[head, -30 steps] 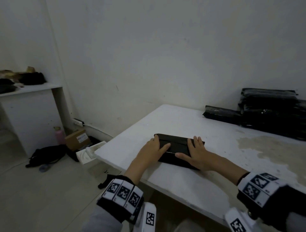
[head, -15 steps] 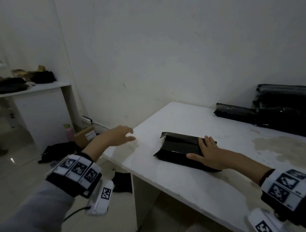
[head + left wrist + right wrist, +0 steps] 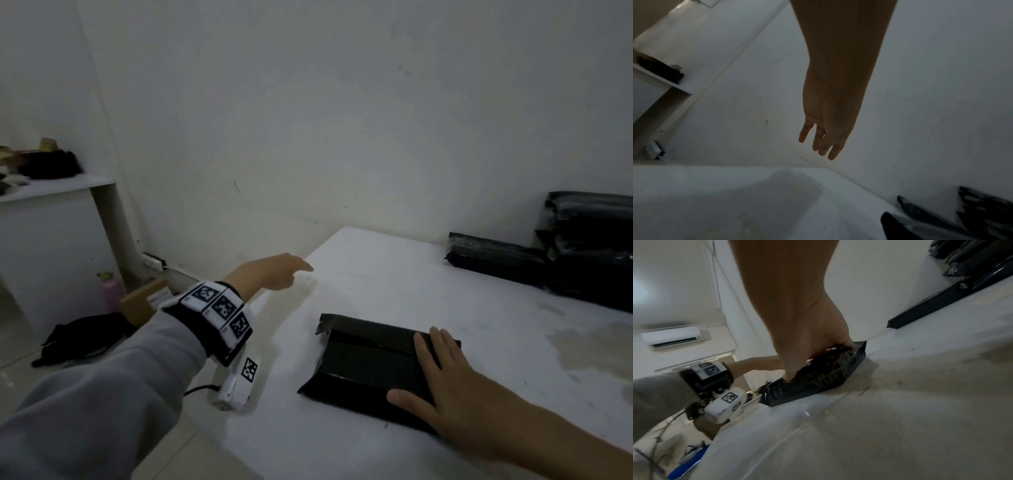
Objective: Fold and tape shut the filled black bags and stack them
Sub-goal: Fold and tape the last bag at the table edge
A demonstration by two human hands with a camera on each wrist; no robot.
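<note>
Right hand [image 3: 455, 397] is pressing flat on the folded, untaped glossy black plastic bag [image 3: 370, 363]; left hand [image 3: 274, 272] is reaching, grip relaxed and empty; finished black bags [image 3: 582, 246] are lying stacked on the white bench [image 3: 394, 281].

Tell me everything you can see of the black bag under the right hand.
The black bag is a glossy plastic packet, filled and folded into a flat rectangle, lying on the white table near its front edge. Its top flap is folded over, and one corner sticks up at the far left. The right hand presses flat on its right end. No tape is visible.
</note>
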